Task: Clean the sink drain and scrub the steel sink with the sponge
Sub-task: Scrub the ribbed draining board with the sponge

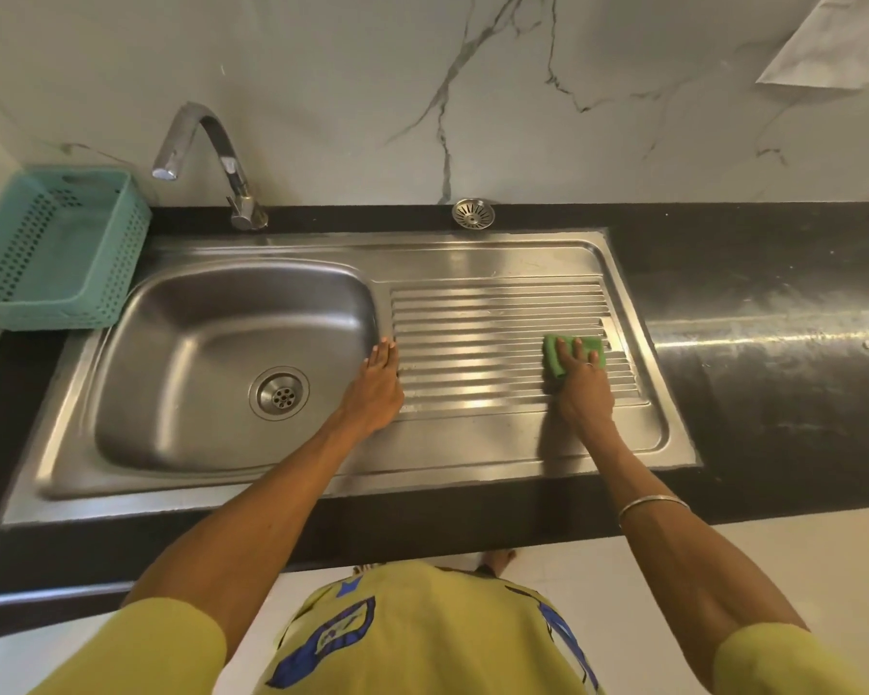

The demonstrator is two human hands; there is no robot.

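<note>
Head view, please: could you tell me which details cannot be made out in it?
- Sponge: its middle is covered by the right hand, so its full shape is unclear.
- Basket: the left frame edge cuts it off.
- Paper on the wall: cut off at the top right corner.
- Drain: too small to judge residue.

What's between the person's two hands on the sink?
Only bare ribbed steel of the draining board, seen from the head camera. The left hand rests flat near the bowl; the right hand presses the green sponge.

Green sponge flat on steel sink
</note>
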